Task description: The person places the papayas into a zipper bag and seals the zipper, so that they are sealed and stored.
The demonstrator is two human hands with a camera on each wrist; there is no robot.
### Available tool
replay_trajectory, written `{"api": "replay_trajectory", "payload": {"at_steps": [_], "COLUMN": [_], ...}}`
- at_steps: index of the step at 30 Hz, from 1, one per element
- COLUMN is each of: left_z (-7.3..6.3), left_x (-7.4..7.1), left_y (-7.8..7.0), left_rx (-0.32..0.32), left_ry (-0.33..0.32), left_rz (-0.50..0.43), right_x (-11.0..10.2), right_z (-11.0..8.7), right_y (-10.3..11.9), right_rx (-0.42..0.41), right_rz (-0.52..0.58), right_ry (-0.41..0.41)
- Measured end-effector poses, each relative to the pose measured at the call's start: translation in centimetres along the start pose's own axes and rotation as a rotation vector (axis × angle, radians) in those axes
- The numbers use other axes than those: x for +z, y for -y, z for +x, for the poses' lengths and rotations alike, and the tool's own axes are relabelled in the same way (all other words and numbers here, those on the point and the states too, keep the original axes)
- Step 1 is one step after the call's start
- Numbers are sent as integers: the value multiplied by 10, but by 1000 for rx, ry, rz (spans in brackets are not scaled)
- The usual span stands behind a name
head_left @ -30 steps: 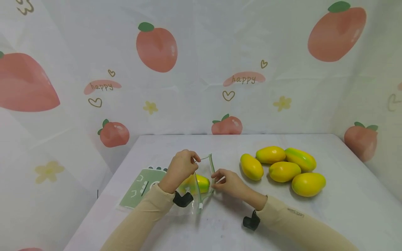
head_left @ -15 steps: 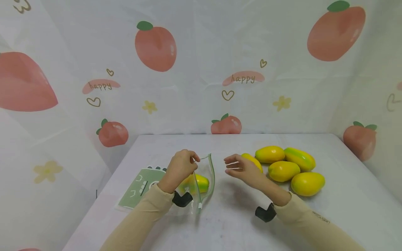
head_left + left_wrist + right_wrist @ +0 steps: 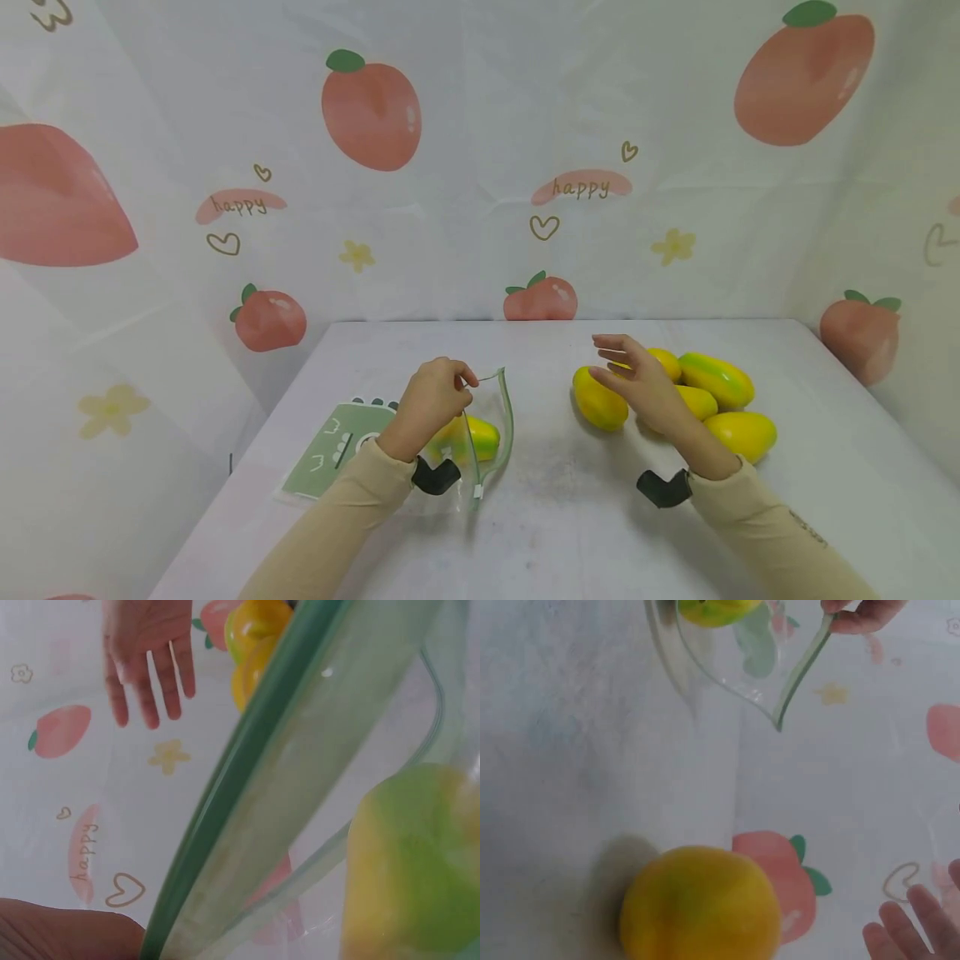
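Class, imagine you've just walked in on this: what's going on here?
A person's left hand pinches the edge of a clear plastic bag with a green rim, its mouth standing open. One yellow-and-green oval fruit lies inside. The right hand, fingers extended and holding nothing, is raised by five more yellow, oval fruits, which lie on the whitish table outside the bag.

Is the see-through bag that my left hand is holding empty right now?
No, a yellow-green fruit shows inside the bag, whose edge the left hand pinches.
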State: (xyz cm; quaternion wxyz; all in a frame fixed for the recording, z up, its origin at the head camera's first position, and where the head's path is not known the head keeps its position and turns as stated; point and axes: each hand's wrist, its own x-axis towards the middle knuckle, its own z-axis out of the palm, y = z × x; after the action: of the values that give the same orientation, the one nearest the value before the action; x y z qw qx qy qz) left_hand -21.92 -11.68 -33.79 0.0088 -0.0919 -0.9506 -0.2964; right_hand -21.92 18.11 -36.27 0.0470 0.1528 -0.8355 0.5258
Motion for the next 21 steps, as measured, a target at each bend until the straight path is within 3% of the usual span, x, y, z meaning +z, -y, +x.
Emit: {"api": "replay_trajectory", "payload": {"at_steps": [10, 21], "left_z": [-1, -1], "left_x": [-1, -1], "left_y": [0, -1], "left_rx": [4, -7], "left_ry": [3, 10], "left_rz": [10, -1], "right_x": [3, 12], "right_z": [4, 12], "right_y": [-22, -36], "right_rx": [141, 210], "right_rz": [-109, -201], "right_ry": [64, 105]}}
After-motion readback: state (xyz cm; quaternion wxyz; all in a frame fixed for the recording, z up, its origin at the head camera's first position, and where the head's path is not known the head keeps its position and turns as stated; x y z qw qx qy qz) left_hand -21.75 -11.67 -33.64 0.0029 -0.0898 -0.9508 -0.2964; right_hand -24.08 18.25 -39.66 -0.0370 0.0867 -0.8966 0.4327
